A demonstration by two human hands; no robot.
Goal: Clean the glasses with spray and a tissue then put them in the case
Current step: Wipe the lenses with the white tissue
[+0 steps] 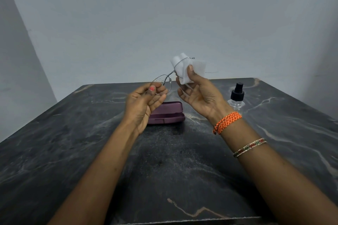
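Head view. Thin grey metal glasses (165,78) held up in the air above the dark marble table (73,151), tilted, one lens low at left and the other raised at right. Left hand (144,104) pinching the lower lens rim between thumb and curled fingers; droplets visible on that lens. Right hand (197,93) pinching a white tissue (190,71) over the raised lens, thumb pressed on the near face, fingers behind the tissue. Purple case (170,113) closed, lying on the table below and between the hands, partly hidden by the left hand. Clear spray bottle (236,97) with black pump top standing upright just beyond the right wrist. Orange cord bracelet (227,121) and beaded bangle (249,147) on the right forearm.
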